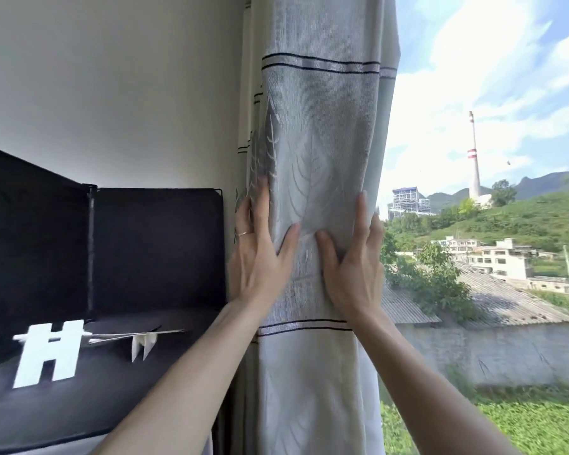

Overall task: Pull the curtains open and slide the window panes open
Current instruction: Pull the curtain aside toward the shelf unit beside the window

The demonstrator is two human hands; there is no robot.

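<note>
A pale grey curtain (pixel 319 133) with a leaf pattern and dark stripes hangs bunched in a narrow column at the left end of the window. My left hand (pixel 260 251) wraps its left side, fingers behind the fabric and thumb on the front. My right hand (pixel 355 254) holds its right edge the same way, fingers reaching round the edge. The two thumbs nearly meet on the front of the cloth. The window (pixel 490 224) to the right stands uncovered and shows sky, hills and buildings; I cannot tell whether a pane is slid open.
A black fabric cabinet (pixel 151 251) stands against the white wall at the left, right beside the curtain. On its top lie white plastic connector pieces (pixel 50 353) and a thin rod.
</note>
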